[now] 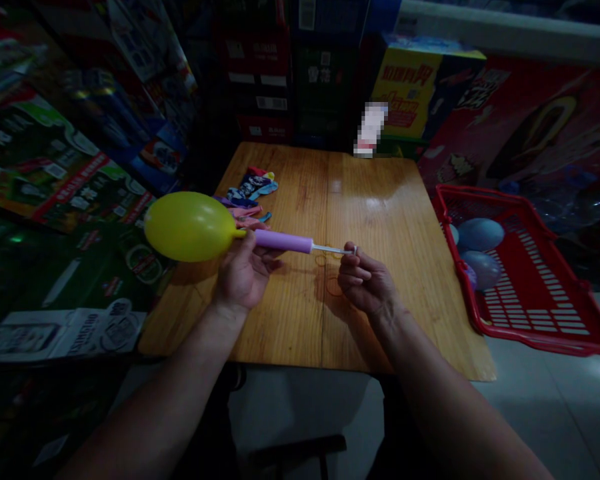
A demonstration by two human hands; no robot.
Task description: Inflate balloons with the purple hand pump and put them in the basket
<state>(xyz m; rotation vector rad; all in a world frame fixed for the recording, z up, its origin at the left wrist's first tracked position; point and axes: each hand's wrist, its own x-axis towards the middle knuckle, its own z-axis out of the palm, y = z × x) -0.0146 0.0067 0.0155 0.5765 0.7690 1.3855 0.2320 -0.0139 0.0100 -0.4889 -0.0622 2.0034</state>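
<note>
A yellow balloon, inflated to an oval, sits on the nozzle end of a purple hand pump. My left hand is closed around the place where the balloon's neck meets the pump. My right hand grips the end of the pump's thin white rod, which is drawn partway out of the barrel. Both hands are above the wooden table. Behind my left hand lies a pile of uninflated balloons in several colours. Thin rubber bands lie on the tabletop under the rod.
To the right of the table, a red shopping basket holds several inflated balloons. Stacked cartons stand behind the table, with a yellow box at the back right. Green beer cartons crowd the left side.
</note>
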